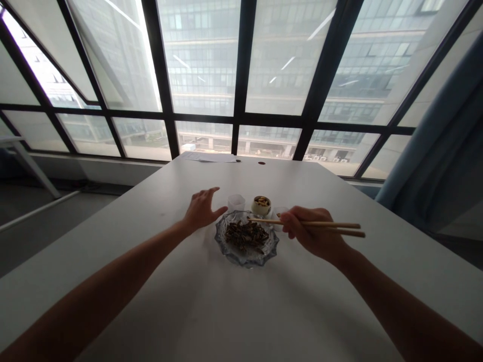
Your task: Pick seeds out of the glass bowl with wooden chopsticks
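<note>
1. Chopsticks point(324, 228) sit pinched in the right hand point(311, 232), tips over the 1 o'clock rim of the glass dish point(247, 262)
2. Left hand point(202, 208) is open, fingers spread, just beside the dish at its 10 o'clock
3. Dark seeds point(247, 236) fill the dish on the table point(226, 317)

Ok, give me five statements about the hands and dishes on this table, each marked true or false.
1. The right hand holds wooden chopsticks. True.
2. The glass dish is empty. False: it holds dark striped seeds.
3. The left hand grips a cup. False: it lies open on the white table beside the dish's left rim.
4. A small cup of tan nuts stands beyond the dish. True.
5. The chopstick tips point to the person's right. False: they point left, over the dish.
</note>
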A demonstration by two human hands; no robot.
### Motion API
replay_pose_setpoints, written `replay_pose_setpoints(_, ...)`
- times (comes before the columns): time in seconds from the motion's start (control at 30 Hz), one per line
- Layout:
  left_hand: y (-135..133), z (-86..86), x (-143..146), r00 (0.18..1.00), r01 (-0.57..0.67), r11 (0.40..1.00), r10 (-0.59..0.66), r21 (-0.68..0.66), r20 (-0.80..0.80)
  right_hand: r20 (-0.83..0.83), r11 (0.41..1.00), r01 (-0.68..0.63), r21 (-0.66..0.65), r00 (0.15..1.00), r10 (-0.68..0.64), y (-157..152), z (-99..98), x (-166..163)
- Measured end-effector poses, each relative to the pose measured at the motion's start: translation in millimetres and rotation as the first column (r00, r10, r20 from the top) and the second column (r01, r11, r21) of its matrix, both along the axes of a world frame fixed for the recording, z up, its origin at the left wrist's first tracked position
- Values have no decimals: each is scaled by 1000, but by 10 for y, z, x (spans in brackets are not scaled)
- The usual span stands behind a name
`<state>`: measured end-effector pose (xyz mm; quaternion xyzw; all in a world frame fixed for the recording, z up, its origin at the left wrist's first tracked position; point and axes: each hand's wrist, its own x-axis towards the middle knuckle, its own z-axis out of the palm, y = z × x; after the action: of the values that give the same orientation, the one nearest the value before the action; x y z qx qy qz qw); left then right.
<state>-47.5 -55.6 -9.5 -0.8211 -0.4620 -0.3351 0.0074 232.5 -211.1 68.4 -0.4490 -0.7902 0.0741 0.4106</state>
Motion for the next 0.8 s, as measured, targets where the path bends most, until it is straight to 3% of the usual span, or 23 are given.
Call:
replay_pose_setpoints(0.1, 139, 51, 305, 997, 62, 988, -69, -145, -45, -159, 995, 84, -47, 983, -91, 65, -65, 75)
replay_pose_setpoints(0.23, 330, 73, 539, 995, 72, 944, -91, -321, -45, -233, 989, 141, -44, 961, -148, 131, -117, 111)
replay_pose_setpoints(0.3, 355, 89, 558, 990, 131, 959, -142, -250, -27, -243, 984, 179, -9, 954, -175, 135, -123, 103)
replay_pose_setpoints(0.37, 327, 106, 534, 975, 217, 972, -221, -88, -38, -250, 975, 218, 48, 947, -200, 119, -133, 91)
replay_pose_setpoints(0.47, 243, 123, 481, 951, 305, 950, -300, 68, -73, -252, 960, 248, 128, 944, -211, 92, -185, 79)
replay_pose_setpoints(0.67, 168, 96, 467, 953, 302, 950, -299, 76, -56, -164, 956, 173, 238, 977, -136, 317, -332, -49)
replay_pose_setpoints(0.8, 155, 94, 480, 962, 272, 961, -270, 50, -32, -102, 987, 53, 150, 994, -38, 548, -309, -188)
